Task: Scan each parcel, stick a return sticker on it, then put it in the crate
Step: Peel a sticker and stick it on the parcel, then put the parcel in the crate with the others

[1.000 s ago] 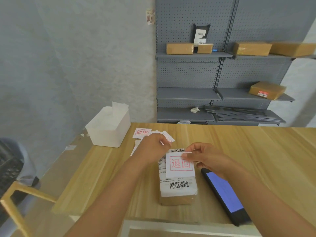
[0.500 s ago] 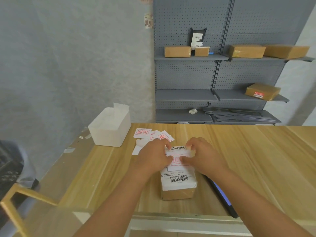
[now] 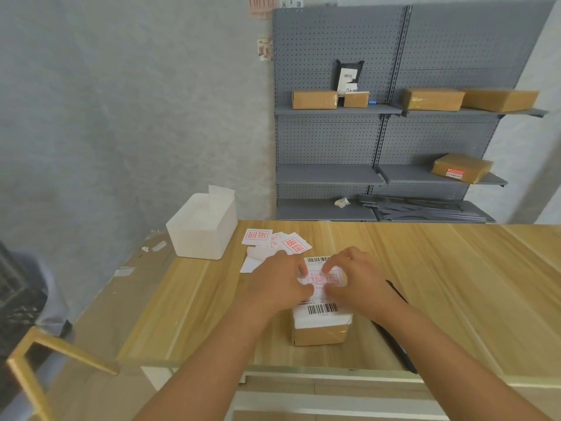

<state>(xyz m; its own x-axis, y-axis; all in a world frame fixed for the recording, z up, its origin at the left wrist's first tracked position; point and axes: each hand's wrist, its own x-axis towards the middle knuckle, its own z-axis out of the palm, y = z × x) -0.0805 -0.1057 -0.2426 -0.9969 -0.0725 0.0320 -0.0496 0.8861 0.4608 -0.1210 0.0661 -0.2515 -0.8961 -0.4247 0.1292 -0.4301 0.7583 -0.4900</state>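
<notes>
Sticker [image 3: 322, 280], lifted a second ago, now lies on the parcel [image 3: 321, 328], with left hand [image 3: 277, 282] and right hand [image 3: 359, 282] pressing it flat, so sticking looks nearly done.

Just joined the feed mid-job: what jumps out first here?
The left hand and right hand press a red-printed return sticker onto the parcel on the table near its front edge. Spare stickers lie left of it beside a white box; brown boxes sit on grey shelves behind.

Brown parcel [image 3: 319, 336] flat on table [image 3: 455, 284], white barcode label [image 3: 322, 316] on top; red-print return sticker [image 3: 322, 281] lies on label.
</notes>
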